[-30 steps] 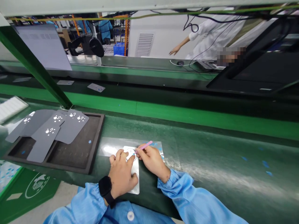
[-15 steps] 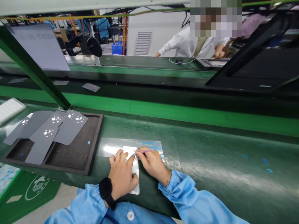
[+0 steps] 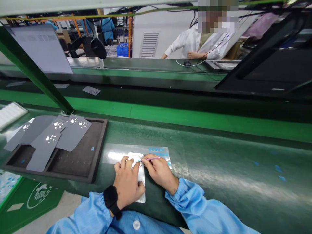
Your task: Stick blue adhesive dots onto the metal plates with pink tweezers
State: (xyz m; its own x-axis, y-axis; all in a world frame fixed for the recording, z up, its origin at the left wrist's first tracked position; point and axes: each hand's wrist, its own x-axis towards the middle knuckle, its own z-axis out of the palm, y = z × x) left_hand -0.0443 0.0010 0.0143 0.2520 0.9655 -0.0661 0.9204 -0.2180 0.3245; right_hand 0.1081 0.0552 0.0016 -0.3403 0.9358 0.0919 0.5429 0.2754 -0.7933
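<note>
Left hand (image 3: pixel 128 182): palm down, fingers half spread, bearing on a white plate (image 3: pixel 141 175) rather than wrapped round it.
Right hand (image 3: pixel 159 170): thumb and fingertips pinched closely about a slim pink tool (image 3: pixel 154 158).
White plate: toward the near edge of the desk (image 3: pixel 207 152), partly hidden; it could skid if the left hand's pressure eases.
Tool tip: at a small blue piece (image 3: pixel 139 161), contact too fine to tell; a slip could scratch the plate or jab the fingers just beside it.
Clear film (image 3: pixel 113 152): beside the plate's far end; a dragging wrist could shift it, blue dots (image 3: pixel 158 152) and all.
Dark tray (image 3: pixel 100 151): left of the plate; its overhanging gray sheets (image 3: pixel 45 156) could slide if an elbow knocks them.
</note>
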